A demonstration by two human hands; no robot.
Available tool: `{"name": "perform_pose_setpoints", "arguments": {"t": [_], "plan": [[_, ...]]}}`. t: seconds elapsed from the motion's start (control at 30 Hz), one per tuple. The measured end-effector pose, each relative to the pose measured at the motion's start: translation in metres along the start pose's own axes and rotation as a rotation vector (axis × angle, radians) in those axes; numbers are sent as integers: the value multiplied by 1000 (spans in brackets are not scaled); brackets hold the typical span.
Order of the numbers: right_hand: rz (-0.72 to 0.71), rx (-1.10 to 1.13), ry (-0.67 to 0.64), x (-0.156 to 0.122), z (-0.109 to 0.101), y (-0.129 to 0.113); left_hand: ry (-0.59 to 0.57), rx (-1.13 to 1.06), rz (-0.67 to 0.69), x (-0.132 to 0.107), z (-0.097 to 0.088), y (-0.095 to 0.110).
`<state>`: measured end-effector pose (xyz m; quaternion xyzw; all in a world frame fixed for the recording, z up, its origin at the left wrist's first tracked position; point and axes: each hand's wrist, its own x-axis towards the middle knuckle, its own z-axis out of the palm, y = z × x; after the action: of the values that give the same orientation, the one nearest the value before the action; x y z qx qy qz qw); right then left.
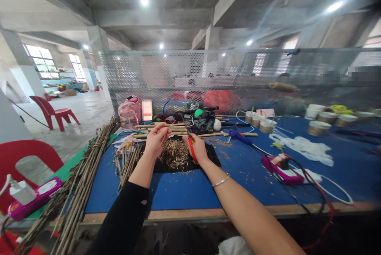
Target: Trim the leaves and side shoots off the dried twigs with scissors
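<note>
Above a pile of dry brown plant clippings point(175, 156), my left hand point(156, 140) is pinched closed. Whatever lies between its fingertips is too small to make out. My right hand point(199, 148) grips a pair of scissors with red handles point(192, 152), their blades pointing away from me and towards the left hand. The clippings are heaped on a black sheet point(212, 156) on the blue tabletop. Short cut sticks point(131, 160) lie just left of the pile, and thicker pale sticks point(178, 129) lie behind it.
A bundle of long dry stalks point(89, 167) leans over the table's left edge. To the right are a blue glue gun point(240, 137), a purple power strip point(281, 171) with cables, white cord point(309, 148) and several tubs point(319, 128). Behind stands a perforated metal screen point(184, 68).
</note>
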<state>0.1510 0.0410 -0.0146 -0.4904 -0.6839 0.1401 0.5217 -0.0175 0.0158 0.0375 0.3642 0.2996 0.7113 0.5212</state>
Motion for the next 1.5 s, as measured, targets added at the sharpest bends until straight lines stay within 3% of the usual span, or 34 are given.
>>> {"name": "perform_pose_setpoints", "arguments": {"t": [0.17,0.33,0.5,0.77,0.87,1.1,1.5], "plan": [[-3,14,-44,1,-2,-3,-23,2,-29,-11,-1,-17],[-19,9,-223,-1,-4,-9,-108,42,-185,-28,-2,-27],[-89,10,-382,-6,-2,-14,-36,129,-308,-37,-7,-30],[-94,-68,-381,-9,3,-11,-150,284,-450,-41,-11,-34],[-83,-70,-413,-10,0,-15,-200,298,-423,-43,-8,-33],[-69,-175,-437,-10,-8,-22,-315,477,-204,-45,-5,-35],[-147,-152,-445,-8,-2,-16,-222,527,-337,-43,-8,-37]]}}
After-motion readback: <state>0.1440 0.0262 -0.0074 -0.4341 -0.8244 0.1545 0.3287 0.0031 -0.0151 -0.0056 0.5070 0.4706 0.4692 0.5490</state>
